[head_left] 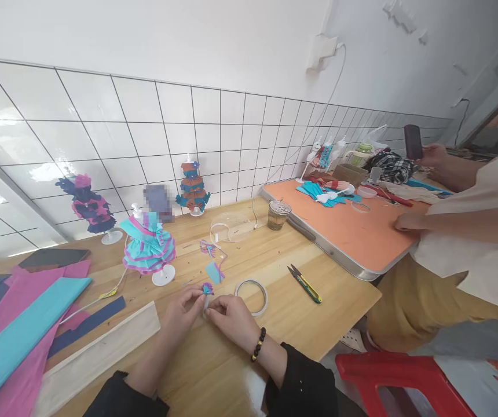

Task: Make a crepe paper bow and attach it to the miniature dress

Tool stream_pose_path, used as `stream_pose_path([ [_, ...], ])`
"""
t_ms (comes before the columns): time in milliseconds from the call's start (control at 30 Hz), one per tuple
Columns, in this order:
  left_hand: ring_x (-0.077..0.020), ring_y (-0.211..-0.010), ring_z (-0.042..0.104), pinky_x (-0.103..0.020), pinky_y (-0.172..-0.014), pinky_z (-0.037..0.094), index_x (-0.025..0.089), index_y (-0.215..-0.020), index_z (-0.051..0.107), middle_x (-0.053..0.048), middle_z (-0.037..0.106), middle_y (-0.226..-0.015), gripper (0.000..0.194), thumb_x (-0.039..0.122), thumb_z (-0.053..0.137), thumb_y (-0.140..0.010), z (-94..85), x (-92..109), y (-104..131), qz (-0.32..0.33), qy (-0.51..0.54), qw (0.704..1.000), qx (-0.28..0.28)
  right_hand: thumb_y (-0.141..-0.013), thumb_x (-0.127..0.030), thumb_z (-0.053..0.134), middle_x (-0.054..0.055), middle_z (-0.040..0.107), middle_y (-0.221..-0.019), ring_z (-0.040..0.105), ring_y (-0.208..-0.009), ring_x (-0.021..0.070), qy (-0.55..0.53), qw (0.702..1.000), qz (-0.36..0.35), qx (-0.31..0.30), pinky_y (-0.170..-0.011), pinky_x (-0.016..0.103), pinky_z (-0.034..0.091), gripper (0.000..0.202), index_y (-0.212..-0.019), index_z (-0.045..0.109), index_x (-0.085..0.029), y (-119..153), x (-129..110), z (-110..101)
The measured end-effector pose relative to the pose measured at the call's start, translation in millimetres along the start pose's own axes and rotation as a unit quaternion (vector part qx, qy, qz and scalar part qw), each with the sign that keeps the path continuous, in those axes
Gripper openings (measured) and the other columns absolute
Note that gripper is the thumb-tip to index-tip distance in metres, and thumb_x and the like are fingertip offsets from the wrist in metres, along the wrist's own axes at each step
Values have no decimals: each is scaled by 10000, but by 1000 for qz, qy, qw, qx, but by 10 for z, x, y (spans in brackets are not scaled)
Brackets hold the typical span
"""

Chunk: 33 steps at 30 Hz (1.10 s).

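Near the table's front, my left hand pinches a small gathered purple and turquoise paper piece. My right hand, with a beaded bracelet on the wrist, is closed on the lower end of a pale strip that hangs below that piece. Just right of my hands lies a roll of tape on its side. Yellow-green thread snips rest farther right. Behind my hands are a turquoise paper scrap and purple trimmings.
A doll form in a turquoise and pink dress stands left of centre, two others by the wall. Paper sheets cover the left side. A lidded cup stands beside the orange table. A person holds a phone at right.
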<state>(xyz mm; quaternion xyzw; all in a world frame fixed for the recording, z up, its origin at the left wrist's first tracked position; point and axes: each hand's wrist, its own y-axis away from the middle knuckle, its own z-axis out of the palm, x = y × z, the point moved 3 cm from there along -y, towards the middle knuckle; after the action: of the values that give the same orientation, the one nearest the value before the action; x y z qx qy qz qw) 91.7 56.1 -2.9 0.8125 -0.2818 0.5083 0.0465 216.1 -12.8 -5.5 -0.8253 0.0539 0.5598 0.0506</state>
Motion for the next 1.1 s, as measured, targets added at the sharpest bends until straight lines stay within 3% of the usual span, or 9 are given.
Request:
stream_pose_path([
  [133, -190, -797, 597, -288, -741, 463, 182, -702, 615, -39, 658, -790, 248, 368, 465, -771, -11, 14, -8, -7, -15, 1000, -12, -737, -179, 480, -11, 575, -575, 487, -535, 92, 34, 999, 10, 1, -494, 183, 343, 177, -650, 631, -151, -9, 28, -12],
  [267, -192, -764, 606, -290, -706, 473, 195, -742, 620, -26, 669, -765, 245, 377, 460, -772, -11, 6, 2, -23, -25, 999, -23, -814, -338, 434, -12, 555, -543, 457, -477, 81, 15, 999, 27, -7, -453, 183, 316, 301, -676, 617, -142, -11, 52, -2],
  [367, -199, -802, 607, -304, -733, 471, 207, -769, 629, -27, 674, -812, 235, 378, 468, -770, -2, -14, 7, -18, -42, 999, -20, -800, -410, 468, -9, 575, -574, 461, -475, 76, -4, 999, 24, -22, -441, 180, 310, 324, -704, 616, -138, -23, 58, 44],
  [567, -180, -745, 606, -282, -700, 459, 201, -754, 643, -18, 669, -742, 240, 369, 472, -771, 25, -53, 4, -9, -55, 998, -25, -809, -288, 459, -32, 533, -520, 408, -378, 47, -32, 997, 57, -48, -398, 168, 303, 239, -677, 591, -138, -42, 127, 85],
  [800, -172, -732, 599, -264, -694, 451, 194, -751, 650, -15, 667, -735, 242, 363, 479, -770, 21, -16, 23, -22, -29, 999, -21, -820, -391, 438, -37, 510, -495, 404, -307, 46, -75, 992, 78, -68, -312, 156, 281, 285, -720, 544, -146, -6, 134, 82],
  [1100, -192, -764, 609, -271, -710, 465, 180, -771, 666, -27, 688, -775, 256, 389, 521, -738, 17, -101, 15, -76, 71, 994, -26, -776, -275, 433, -63, 483, -429, 378, -263, 38, -115, 985, 107, -76, -275, 140, 249, 186, -687, 544, -156, -33, 112, 121],
])
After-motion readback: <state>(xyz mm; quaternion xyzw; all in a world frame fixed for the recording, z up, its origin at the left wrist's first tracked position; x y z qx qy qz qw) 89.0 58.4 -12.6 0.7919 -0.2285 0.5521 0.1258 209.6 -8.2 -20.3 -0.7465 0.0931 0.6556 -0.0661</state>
